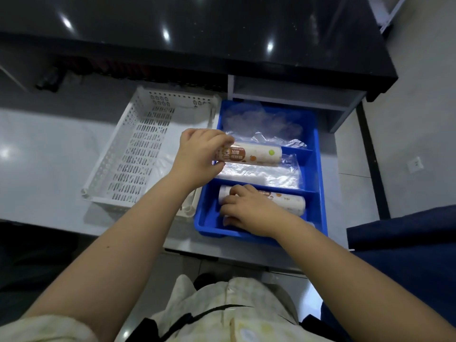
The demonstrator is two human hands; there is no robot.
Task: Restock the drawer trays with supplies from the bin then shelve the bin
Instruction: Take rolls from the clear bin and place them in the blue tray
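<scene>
A blue divided tray (318,169) lies in the open drawer, with clear plastic bags (261,124) in its far compartment. My left hand (197,156) grips the left end of a white printed roll (256,154), held over plastic sheets (261,175) in the middle compartment. My right hand (249,211) rests on a second white roll (288,202) lying in the near compartment, fingers curled over its left end. A white perforated bin (138,154) stands to the left of the tray and looks empty.
The drawer sticks out from under a glossy black counter (197,28). An open cubby (291,90) sits behind the tray. A dark blue seat (404,248) is at the right. Pale tiled floor lies on both sides.
</scene>
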